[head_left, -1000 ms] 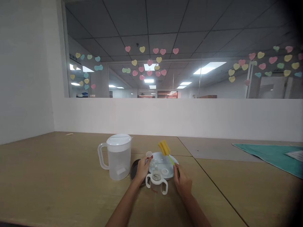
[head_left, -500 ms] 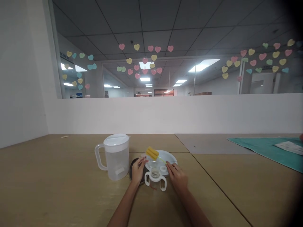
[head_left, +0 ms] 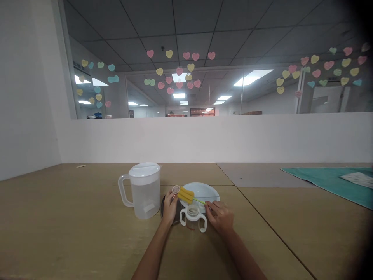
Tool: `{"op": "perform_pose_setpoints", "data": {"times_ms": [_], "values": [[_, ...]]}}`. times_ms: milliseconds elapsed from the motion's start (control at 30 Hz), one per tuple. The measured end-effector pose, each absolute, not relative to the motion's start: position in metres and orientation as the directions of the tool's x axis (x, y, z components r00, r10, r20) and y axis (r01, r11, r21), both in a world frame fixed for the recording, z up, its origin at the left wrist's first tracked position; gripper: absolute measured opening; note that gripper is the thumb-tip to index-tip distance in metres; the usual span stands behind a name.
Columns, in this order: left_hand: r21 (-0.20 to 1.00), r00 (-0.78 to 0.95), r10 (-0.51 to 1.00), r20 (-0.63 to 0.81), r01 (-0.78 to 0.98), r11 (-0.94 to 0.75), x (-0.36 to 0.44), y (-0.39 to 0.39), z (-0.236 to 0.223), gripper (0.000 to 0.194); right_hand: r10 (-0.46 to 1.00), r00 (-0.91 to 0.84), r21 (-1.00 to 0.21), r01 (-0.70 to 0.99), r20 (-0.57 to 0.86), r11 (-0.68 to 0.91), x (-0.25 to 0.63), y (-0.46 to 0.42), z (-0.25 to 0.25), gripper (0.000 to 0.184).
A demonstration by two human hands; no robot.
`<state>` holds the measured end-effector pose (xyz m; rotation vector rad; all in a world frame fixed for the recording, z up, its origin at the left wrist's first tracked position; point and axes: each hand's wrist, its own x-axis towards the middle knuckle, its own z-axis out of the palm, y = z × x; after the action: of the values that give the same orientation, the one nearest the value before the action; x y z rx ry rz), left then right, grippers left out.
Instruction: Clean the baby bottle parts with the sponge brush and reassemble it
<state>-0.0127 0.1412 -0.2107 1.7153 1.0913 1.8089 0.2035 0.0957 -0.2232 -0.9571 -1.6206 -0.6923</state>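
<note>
My right hand (head_left: 220, 214) is closed on the thin green handle of a yellow sponge bottle brush (head_left: 186, 195). In my left hand (head_left: 170, 206) is a small round pale cap (head_left: 175, 189), pinched in the fingers with its ringed face showing. The sponge end of the brush is against or very close to this cap; which one I cannot tell. Between my wrists a clear baby bottle (head_left: 192, 219) with two white handles stands upright, its mouth uncovered. Behind it lies a white plate (head_left: 205, 190), partly hidden by the brush and my right hand.
A dark round dish (head_left: 175, 218) sits under and beside my left hand. To the left stands a lidded translucent pitcher (head_left: 145, 196). A teal cloth (head_left: 317, 177) with a pale packet (head_left: 357, 179) lies at the far right. A white wall (head_left: 204, 140) rises behind the table.
The brush has swung down and left, bringing its sponge to the cap. My left hand has turned so the cap's round face shows. The bottle and pitcher stay put on the table.
</note>
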Motion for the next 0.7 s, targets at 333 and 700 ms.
{"op": "perform_pose_setpoints", "data": {"times_ms": [333, 700], "values": [[0.696, -0.252, 0.649, 0.718, 0.278, -0.662, -0.016, 0.13, -0.201, 0.034, 0.232, -0.076, -0.04, 0.888, 0.97, 0.459, 0.204, 0.096, -0.223, 0.02], [0.614, -0.226, 0.581, 0.781, 0.444, -0.653, -0.012, 0.117, -0.194, 0.033, 0.194, -0.144, 0.042, 0.892, 0.97, 0.45, 0.2, 0.09, -0.221, 0.018]]}}
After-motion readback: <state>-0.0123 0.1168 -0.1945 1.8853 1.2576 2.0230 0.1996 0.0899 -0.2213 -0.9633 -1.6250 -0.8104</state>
